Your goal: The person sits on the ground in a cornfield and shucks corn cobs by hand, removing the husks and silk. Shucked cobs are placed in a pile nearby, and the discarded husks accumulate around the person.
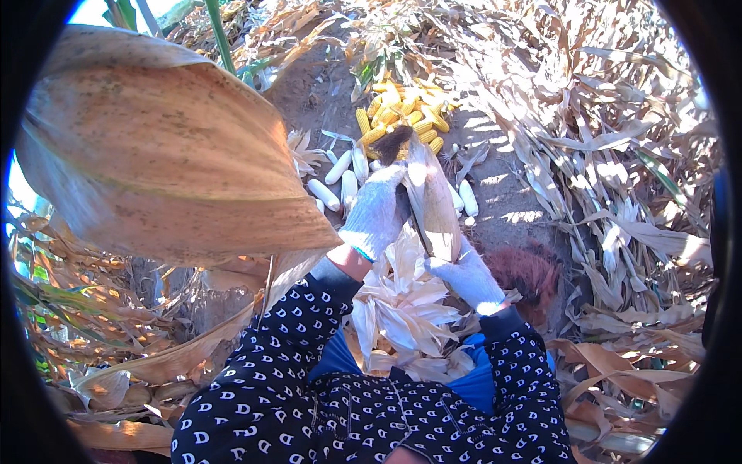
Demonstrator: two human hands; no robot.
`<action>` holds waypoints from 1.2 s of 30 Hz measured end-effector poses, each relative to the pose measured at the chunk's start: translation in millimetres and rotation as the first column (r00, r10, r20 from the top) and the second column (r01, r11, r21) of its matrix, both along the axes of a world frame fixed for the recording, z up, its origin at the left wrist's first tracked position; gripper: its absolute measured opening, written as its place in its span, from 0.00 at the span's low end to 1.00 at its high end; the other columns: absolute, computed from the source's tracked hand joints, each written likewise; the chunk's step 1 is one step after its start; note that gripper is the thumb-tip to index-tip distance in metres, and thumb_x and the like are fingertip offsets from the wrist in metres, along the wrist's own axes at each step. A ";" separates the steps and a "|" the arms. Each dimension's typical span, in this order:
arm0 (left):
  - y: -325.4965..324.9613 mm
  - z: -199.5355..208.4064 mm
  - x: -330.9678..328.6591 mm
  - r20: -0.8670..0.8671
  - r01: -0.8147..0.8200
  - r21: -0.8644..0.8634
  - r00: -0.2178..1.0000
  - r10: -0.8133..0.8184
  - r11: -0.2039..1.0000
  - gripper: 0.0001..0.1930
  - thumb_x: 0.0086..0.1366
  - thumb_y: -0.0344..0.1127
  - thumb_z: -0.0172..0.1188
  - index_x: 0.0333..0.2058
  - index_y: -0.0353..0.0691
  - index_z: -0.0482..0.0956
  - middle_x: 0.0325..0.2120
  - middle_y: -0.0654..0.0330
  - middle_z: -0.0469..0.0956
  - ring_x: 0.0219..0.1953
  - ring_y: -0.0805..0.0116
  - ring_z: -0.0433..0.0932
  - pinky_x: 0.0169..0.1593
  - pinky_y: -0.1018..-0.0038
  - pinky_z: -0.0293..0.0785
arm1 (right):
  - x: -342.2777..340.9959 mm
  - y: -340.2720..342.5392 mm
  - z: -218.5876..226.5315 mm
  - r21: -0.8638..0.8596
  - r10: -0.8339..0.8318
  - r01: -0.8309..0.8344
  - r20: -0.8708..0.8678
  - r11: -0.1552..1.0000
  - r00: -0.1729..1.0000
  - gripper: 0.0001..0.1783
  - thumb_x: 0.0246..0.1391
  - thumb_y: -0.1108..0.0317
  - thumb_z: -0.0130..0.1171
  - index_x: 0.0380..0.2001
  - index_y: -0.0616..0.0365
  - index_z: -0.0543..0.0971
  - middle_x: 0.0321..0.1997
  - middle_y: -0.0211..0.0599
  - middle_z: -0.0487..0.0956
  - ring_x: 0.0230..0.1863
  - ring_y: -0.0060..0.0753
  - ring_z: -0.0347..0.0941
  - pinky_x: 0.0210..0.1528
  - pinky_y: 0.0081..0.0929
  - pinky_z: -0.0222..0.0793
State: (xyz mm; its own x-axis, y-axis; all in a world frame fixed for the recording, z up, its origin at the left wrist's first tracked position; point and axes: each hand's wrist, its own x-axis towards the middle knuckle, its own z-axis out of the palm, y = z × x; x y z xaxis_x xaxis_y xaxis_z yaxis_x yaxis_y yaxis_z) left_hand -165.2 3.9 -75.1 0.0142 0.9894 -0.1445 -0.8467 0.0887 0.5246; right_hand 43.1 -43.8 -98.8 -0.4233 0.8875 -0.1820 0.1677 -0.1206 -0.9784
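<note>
An ear of corn (435,205) in its dry, pale husk is held upright-tilted in front of me, with a tuft of dark brown silk (393,145) by its top. My right hand (468,277), in a white knit glove, is closed round the lower end. Near the tip, my gloved left hand (375,210) is closed on the husk, its fingertips partly hidden. Beyond both hands lies a pile of husked yellow corn ears (386,108). Several white ears (324,194) lie on the soil around my hands. Loose peeled husks (406,309) are heaped below, between my forearms.
A big dry brown leaf (170,155) hangs close at the left and covers part of the view. Dry stalks and leaves (610,155) are piled along the right. A reddish-brown fuzzy patch (529,278) is beside my right hand. Green stems (219,35) stand at the upper left.
</note>
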 end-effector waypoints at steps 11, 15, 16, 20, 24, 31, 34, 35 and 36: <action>33.3 -90.1 16.7 -0.594 -0.296 0.227 0.713 0.373 0.928 0.12 0.73 0.27 0.54 0.52 0.38 0.78 0.45 0.55 0.83 0.48 0.58 0.84 0.56 0.61 0.80 | -29.1 0.1 -13.2 0.518 -0.392 0.259 0.164 0.815 0.905 0.46 0.54 0.63 0.73 0.74 0.51 0.64 0.67 0.53 0.74 0.66 0.49 0.74 0.68 0.42 0.69; 1.2 -17.1 46.6 0.028 -0.146 -0.033 0.989 0.147 0.989 0.13 0.80 0.32 0.50 0.56 0.37 0.77 0.49 0.55 0.81 0.50 0.65 0.82 0.58 0.67 0.78 | -18.9 12.9 -6.7 0.249 -0.349 0.327 0.048 0.911 0.936 0.45 0.58 0.59 0.71 0.73 0.58 0.62 0.66 0.50 0.75 0.68 0.41 0.71 0.68 0.37 0.68; 1.8 -14.7 48.0 0.070 -0.139 -0.034 0.987 0.142 0.990 0.13 0.80 0.33 0.50 0.57 0.36 0.76 0.50 0.53 0.81 0.50 0.65 0.82 0.58 0.67 0.78 | -17.7 16.4 -7.8 0.196 -0.325 0.319 -0.004 0.927 0.946 0.48 0.57 0.58 0.73 0.74 0.61 0.60 0.68 0.52 0.73 0.68 0.41 0.70 0.68 0.37 0.68; -4.8 8.4 65.7 0.299 -0.059 -0.122 0.950 0.093 0.991 0.15 0.81 0.34 0.47 0.57 0.32 0.73 0.52 0.49 0.81 0.51 0.57 0.83 0.59 0.61 0.81 | -11.5 29.1 -51.8 -0.143 -0.295 0.257 -0.479 0.956 0.827 0.40 0.68 0.48 0.60 0.74 0.58 0.62 0.71 0.41 0.71 0.68 0.35 0.67 0.67 0.35 0.66; 1.9 -12.7 61.5 0.437 0.012 -0.045 0.899 0.009 0.999 0.15 0.81 0.37 0.48 0.55 0.33 0.75 0.48 0.50 0.82 0.53 0.53 0.82 0.63 0.54 0.80 | -26.0 30.1 -40.8 -0.151 -0.359 0.352 -0.659 0.924 0.661 0.41 0.73 0.37 0.50 0.74 0.56 0.64 0.73 0.36 0.69 0.72 0.33 0.62 0.70 0.33 0.61; -5.9 -11.3 65.0 0.408 0.115 0.107 0.901 -0.149 0.988 0.10 0.79 0.37 0.53 0.46 0.38 0.79 0.39 0.57 0.84 0.42 0.60 0.84 0.56 0.59 0.82 | -26.4 37.9 -15.6 -0.203 -0.520 0.547 -0.678 0.812 0.520 0.32 0.71 0.56 0.62 0.69 0.60 0.66 0.62 0.38 0.76 0.61 0.34 0.75 0.64 0.32 0.71; -24.1 10.6 69.6 0.331 0.146 0.117 0.927 -0.177 0.982 0.08 0.79 0.35 0.54 0.46 0.39 0.79 0.38 0.60 0.84 0.39 0.63 0.84 0.54 0.61 0.83 | -8.4 54.8 -10.7 -0.301 -0.526 0.509 -0.758 0.807 0.386 0.32 0.71 0.53 0.61 0.69 0.57 0.66 0.59 0.39 0.76 0.60 0.38 0.75 0.63 0.39 0.74; -32.6 20.7 70.8 0.279 0.152 0.116 0.943 -0.179 0.982 0.07 0.78 0.35 0.54 0.45 0.39 0.79 0.38 0.61 0.84 0.38 0.65 0.84 0.54 0.61 0.83 | -1.8 59.8 -3.2 -0.359 -0.564 0.514 -0.758 0.779 0.327 0.32 0.71 0.52 0.61 0.69 0.57 0.66 0.60 0.39 0.76 0.60 0.39 0.75 0.64 0.41 0.74; -43.9 33.8 71.2 0.207 0.126 0.050 0.969 -0.133 0.991 0.07 0.78 0.33 0.55 0.46 0.39 0.79 0.36 0.62 0.83 0.37 0.66 0.83 0.53 0.62 0.83 | 5.6 63.6 5.2 -0.416 -0.601 0.514 -0.754 0.750 0.266 0.33 0.71 0.50 0.60 0.69 0.57 0.66 0.60 0.40 0.76 0.60 0.40 0.75 0.65 0.42 0.73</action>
